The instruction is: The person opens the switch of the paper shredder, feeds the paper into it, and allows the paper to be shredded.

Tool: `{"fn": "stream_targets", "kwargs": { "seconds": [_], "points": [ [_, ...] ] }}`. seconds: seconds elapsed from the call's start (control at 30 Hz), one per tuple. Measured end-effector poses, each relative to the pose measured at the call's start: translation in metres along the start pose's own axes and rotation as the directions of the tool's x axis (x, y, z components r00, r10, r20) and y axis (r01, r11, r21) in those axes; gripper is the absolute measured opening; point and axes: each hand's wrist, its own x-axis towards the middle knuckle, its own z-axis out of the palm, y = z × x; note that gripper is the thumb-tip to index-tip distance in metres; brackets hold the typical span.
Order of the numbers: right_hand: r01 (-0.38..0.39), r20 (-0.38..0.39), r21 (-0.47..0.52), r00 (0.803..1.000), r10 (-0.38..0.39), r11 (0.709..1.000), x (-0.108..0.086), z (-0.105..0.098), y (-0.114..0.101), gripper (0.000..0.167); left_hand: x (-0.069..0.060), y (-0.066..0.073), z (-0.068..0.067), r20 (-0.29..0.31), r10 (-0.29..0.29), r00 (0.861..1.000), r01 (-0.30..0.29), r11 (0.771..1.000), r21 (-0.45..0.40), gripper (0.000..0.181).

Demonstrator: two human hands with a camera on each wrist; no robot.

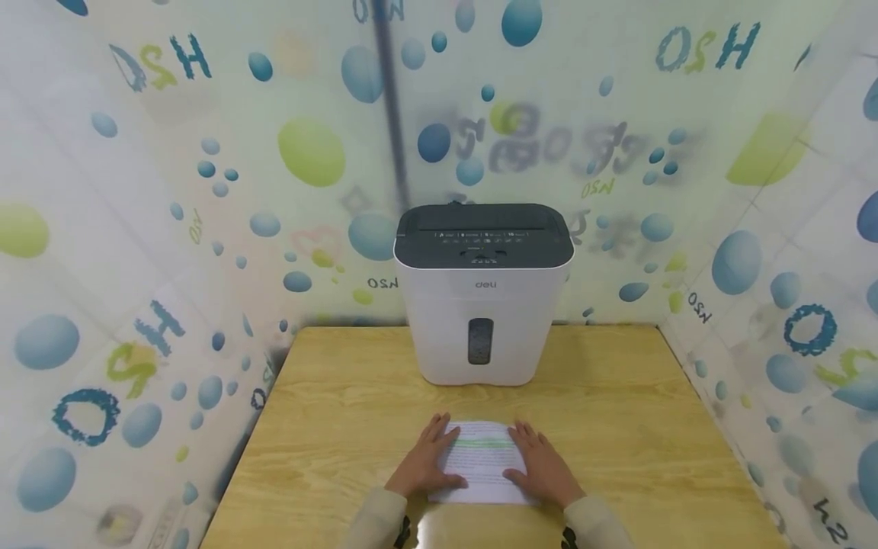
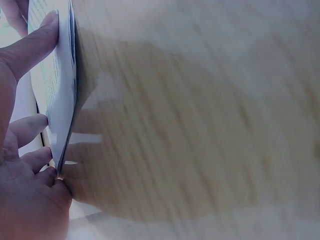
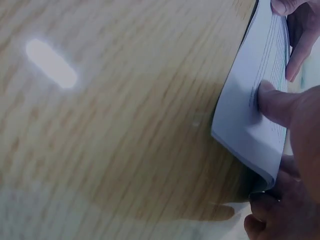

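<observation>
A thin stack of printed paper (image 1: 483,469) with green-marked lines lies at the front middle of the table. My left hand (image 1: 425,463) holds its left side, thumb on the top sheet. At the right side, my right hand (image 1: 547,469) holds the stack in the same way. In the left wrist view, layered edges show on the paper (image 2: 64,95), with the fingers along its side. The right wrist view shows a corner of the paper (image 3: 240,115) bent up, with the thumb pressing on top and fingers curled at the edge, partly hidden.
Behind the paper stands a white paper shredder (image 1: 446,320) with a dark top and a feed slot. The wooden table (image 1: 329,412) extends to both sides. Patterned curtains or sheets (image 1: 329,252) enclose the back and sides.
</observation>
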Motion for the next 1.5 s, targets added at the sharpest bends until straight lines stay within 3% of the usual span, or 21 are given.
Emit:
{"fn": "stream_targets", "kwargs": {
  "seconds": [0.3,0.73,0.97,1.1,1.2,1.3,1.4,1.5],
  "points": [
    [0.051,-0.044,-0.008,0.998,-0.051,0.999,-0.005,0.002,0.002,0.067,-0.002,-0.001,0.005,0.005,-0.016,1.000,0.016,1.000,-0.002,0.100],
    [0.049,-0.077,-0.007,0.996,-0.049,0.999,-0.003,0.007,-0.002,0.063,-0.001,-0.001,0.000,0.006,-0.017,1.000,0.017,1.000,-0.005,0.100],
    [0.018,-0.230,0.040,0.973,-0.008,0.999,0.000,0.006,-0.005,0.082,-0.002,-0.002,0.002,-0.011,-0.012,1.000,0.012,1.000,-0.001,0.100],
    [-0.049,-0.225,0.168,0.970,0.087,0.985,0.009,0.004,-0.004,0.086,-0.002,-0.003,0.004,-0.012,-0.007,1.000,0.007,1.000,0.003,0.100],
    [-0.128,-0.197,0.284,0.962,0.188,0.950,0.017,0.000,0.000,0.073,0.000,-0.004,0.004,-0.019,-0.008,1.000,0.008,1.000,0.000,0.102],
    [-0.180,-0.187,0.385,0.945,0.267,0.905,0.022,-0.009,0.006,0.047,0.001,-0.004,0.005,-0.041,-0.005,0.999,0.004,0.999,-0.034,0.108],
    [-0.205,-0.193,0.430,0.930,0.312,0.879,0.024,-0.016,0.014,0.021,0.003,-0.006,0.007,-0.073,-0.013,0.997,0.007,0.996,-0.084,0.119],
    [-0.190,-0.202,0.455,0.930,0.309,0.870,0.023,-0.019,0.022,0.010,0.003,-0.008,0.007,-0.119,-0.039,0.992,0.024,0.992,-0.124,0.126]
  ]
}}
